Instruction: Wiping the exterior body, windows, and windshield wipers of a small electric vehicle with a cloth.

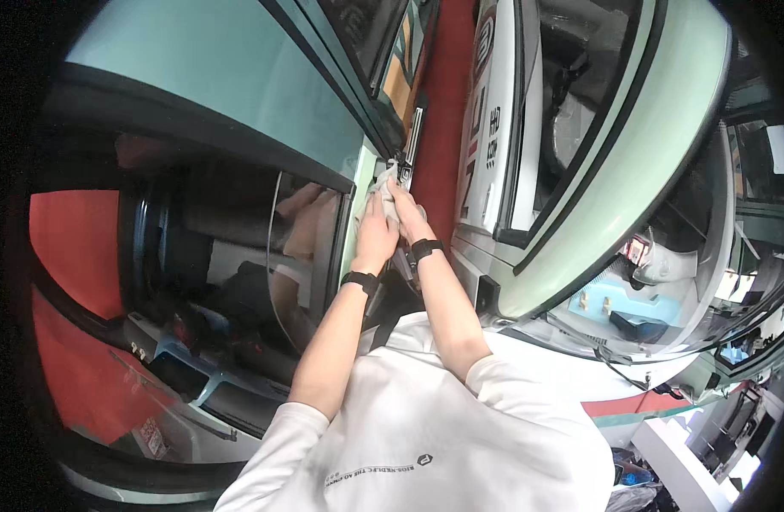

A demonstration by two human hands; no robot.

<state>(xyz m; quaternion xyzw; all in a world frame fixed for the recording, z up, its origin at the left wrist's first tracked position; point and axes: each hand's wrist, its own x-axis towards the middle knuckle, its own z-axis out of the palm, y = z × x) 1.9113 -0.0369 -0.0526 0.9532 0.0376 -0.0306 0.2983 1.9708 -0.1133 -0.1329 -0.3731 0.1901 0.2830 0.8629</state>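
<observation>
My left hand (378, 235) and my right hand (407, 208) are side by side at the upper middle of the head view, both on a crumpled whitish cloth (385, 192). The cloth lies against the pale green body edge of a small vehicle (365, 166) at my left, beside its dark side window (238, 230). My left fingers lie flat on the cloth; my right fingers curl around its side. A black band is on each wrist. What lies under the cloth is hidden.
Close on my right stands another pale green and white vehicle (680, 96) with a windshield and wiper. A narrow gap with red floor (444, 96) runs between the vehicles. A white box-like piece (680, 461) and plastic-wrapped items are at the lower right.
</observation>
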